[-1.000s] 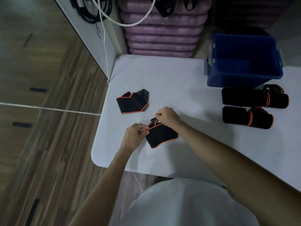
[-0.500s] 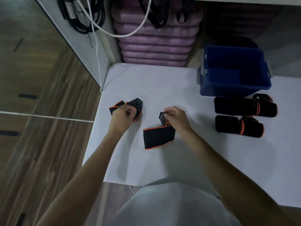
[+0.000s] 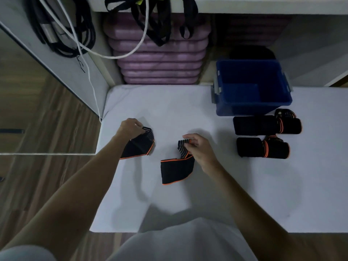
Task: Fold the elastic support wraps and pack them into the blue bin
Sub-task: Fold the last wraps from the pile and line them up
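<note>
Two black wraps with orange edging lie on the white table [image 3: 244,194]. My left hand [image 3: 130,128] pinches the striped top end of the left wrap [image 3: 138,146]. My right hand [image 3: 198,147] grips the striped end of the middle wrap [image 3: 176,171], whose folded black body rests flat on the table. At the right lie two rolled black wraps, the upper roll [image 3: 263,125] and the lower roll [image 3: 261,147], just in front of the blue bin [image 3: 252,107]. No wrap shows in the part of the bin's inside that I can see.
Behind the table stands a stack of purple mats [image 3: 160,63] with black straps [image 3: 156,25] hanging over it. Black and white cables [image 3: 62,34] hang at the back left. Wooden floor [image 3: 37,129] lies left of the table edge.
My left hand let go of the middle wrap and moved left onto the left wrap. My right hand lifted the striped end of the middle wrap. The camera tilted up.
</note>
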